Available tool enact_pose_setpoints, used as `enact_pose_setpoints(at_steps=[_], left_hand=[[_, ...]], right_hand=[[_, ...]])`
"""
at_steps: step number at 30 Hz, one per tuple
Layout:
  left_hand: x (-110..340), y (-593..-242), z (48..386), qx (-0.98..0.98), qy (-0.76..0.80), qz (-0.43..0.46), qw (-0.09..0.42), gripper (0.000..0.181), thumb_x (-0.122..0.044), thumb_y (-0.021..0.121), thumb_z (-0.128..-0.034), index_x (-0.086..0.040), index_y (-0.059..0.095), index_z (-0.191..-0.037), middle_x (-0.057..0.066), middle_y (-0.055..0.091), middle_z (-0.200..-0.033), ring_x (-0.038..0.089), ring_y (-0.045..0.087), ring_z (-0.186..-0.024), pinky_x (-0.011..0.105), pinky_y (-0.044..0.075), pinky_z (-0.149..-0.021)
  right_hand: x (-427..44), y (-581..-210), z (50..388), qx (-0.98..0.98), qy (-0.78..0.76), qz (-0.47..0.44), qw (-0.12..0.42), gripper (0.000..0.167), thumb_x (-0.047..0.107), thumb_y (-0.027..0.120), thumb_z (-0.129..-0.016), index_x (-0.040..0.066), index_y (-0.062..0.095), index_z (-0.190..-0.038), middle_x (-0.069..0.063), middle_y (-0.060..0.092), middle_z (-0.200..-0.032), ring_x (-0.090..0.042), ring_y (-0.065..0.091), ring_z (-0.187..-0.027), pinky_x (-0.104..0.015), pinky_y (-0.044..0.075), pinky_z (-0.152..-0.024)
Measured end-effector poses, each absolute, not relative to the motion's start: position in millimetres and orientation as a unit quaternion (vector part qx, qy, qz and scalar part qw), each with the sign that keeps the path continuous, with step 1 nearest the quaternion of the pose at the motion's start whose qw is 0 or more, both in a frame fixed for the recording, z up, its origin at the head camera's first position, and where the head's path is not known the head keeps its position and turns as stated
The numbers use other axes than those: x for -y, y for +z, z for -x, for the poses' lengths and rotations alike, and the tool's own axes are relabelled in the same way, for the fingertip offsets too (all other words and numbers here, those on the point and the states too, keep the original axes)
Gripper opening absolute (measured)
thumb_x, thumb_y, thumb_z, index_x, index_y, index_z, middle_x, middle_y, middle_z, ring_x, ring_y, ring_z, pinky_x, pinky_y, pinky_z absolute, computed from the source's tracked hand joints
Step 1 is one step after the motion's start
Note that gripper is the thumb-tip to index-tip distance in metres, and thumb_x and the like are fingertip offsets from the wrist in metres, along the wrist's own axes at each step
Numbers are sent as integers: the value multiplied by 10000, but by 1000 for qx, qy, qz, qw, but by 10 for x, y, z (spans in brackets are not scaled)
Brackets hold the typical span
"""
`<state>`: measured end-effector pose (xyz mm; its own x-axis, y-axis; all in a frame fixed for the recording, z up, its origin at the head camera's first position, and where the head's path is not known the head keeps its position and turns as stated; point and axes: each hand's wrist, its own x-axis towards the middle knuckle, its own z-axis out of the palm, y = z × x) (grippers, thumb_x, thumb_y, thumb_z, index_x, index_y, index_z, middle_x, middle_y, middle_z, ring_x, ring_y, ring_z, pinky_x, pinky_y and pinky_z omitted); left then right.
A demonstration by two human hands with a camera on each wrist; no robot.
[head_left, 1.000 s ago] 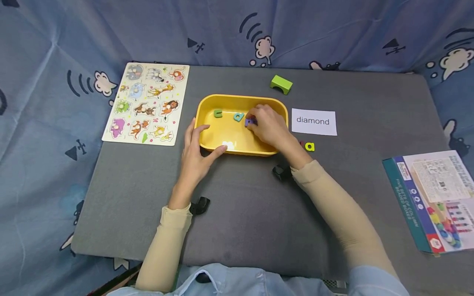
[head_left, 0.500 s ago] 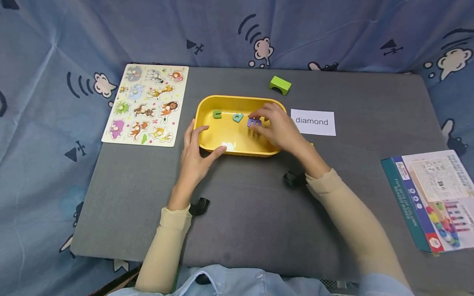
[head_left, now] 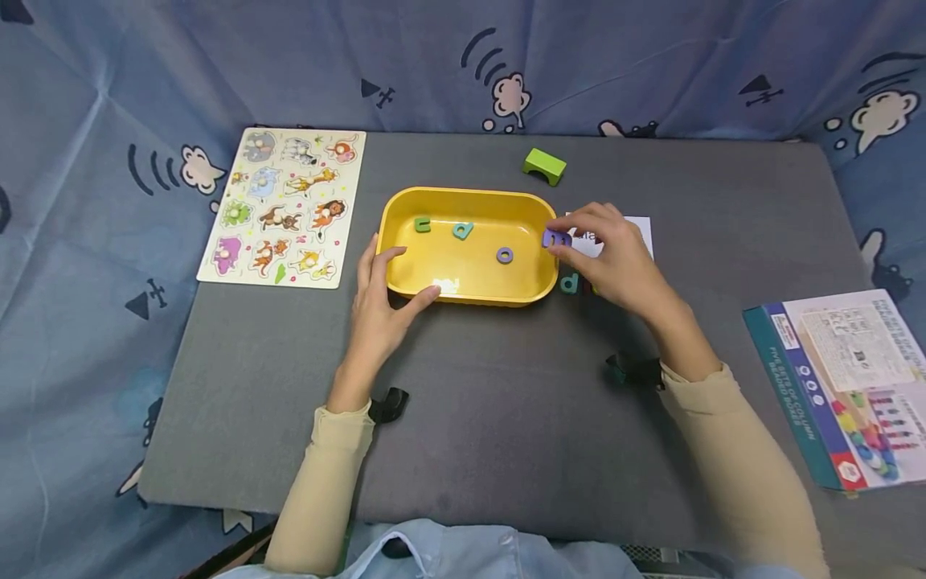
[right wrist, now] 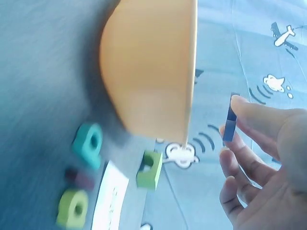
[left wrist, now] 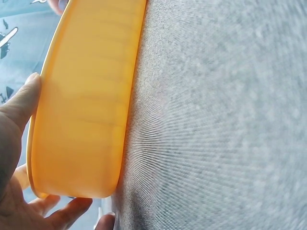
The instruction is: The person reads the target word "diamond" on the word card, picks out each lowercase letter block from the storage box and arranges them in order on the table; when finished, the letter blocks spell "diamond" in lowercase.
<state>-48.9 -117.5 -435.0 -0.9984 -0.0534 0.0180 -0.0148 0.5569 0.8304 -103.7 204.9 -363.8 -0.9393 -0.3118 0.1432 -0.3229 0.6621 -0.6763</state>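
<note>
My left hand [head_left: 379, 310] holds the left end of a yellow tray [head_left: 441, 277], thumb at the front rim, fingers around the end. Between thumb and fingertips my right hand [head_left: 622, 257] pinches a purple letter m [head_left: 556, 238], raised by the tray's right rim. Lying in the tray are a green letter [head_left: 423, 225], a teal letter [head_left: 463, 231] and a purple letter o [head_left: 504, 255]. Right of the tray, a teal letter d [head_left: 569, 284] rests on the table. Beside it, the right wrist view shows a dark red piece [right wrist: 80, 179] and a yellow letter [right wrist: 73, 209].
A white card [head_left: 641, 233], partly covered by the right hand, lies right of the tray. Behind stands a green arch block [head_left: 544, 166]. An animal puzzle board [head_left: 278, 209] lies at left, a boxed toy set [head_left: 832, 394] at right. A patterned curtain [head_left: 419, 64] borders the table.
My right hand has lifted the purple m out of the tray and carried it right, past the rim. This uncovers the purple o. The left hand stays on the tray.
</note>
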Motion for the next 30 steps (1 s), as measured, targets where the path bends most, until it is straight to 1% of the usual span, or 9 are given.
enact_pose_setpoints(at_steps=[5,8,11,18,24,26,30], left_hand=[[1177,-4354,488,881,-471,-17,22,757,-432,833,-910,-194,480,-1535,47,149,-1784,398,356,-1561,642,335,-1200],[1179,-4359,488,881,-473,-17,21,760,-432,831,-910,-194,477,-1539,42,144,-1786,402,351,-1563,649,330,-1198],[1181,-4361,487,881,-472,-18,20,757,-434,827,-913,-195,475,-1540,42,142,-1786,405,353,-1561,655,331,-1194],[1176,-4343,488,882,-470,-16,23,750,-433,827,-918,-198,478,-1540,49,148,-1785,402,351,-1563,662,334,-1191],[1178,-4335,485,882,-470,-16,20,754,-434,829,-917,-195,478,-1541,52,148,-1784,401,353,-1561,657,334,-1192],[1179,-4334,484,882,-470,-16,19,751,-436,826,-920,-190,479,-1540,53,148,-1784,404,355,-1559,657,333,-1191],[1176,-4333,487,882,-471,-17,17,752,-435,822,-920,-194,476,-1542,46,143,-1785,407,350,-1560,661,328,-1194]], right_hand=[[-2274,-3623,883,925,350,-146,7,363,58,818,-925,70,757,-1282,-155,705,-1202,-313,538,-1122,-478,424,-910],[-2409,-3639,815,931,342,-125,13,380,53,821,-921,64,750,-1294,-171,698,-1258,-340,528,-1152,-480,421,-930],[-2543,-3677,768,935,336,-110,18,388,45,815,-924,52,741,-1305,-186,685,-1297,-354,518,-1162,-454,401,-936],[-2792,-3814,711,941,321,-106,15,338,25,795,-935,12,743,-1269,-218,688,-1252,-356,525,-1112,-468,388,-915],[-2914,-3948,711,946,307,-100,13,298,25,795,-933,-6,754,-1227,-253,698,-1220,-377,538,-1062,-431,361,-851],[-2939,-3985,712,948,304,-93,1,290,32,787,-942,-9,751,-1227,-262,689,-1232,-391,534,-1067,-452,351,-855],[-2982,-4047,708,949,305,-79,-27,298,42,771,-960,-7,737,-1252,-265,667,-1271,-419,531,-1129,-543,357,-910]])
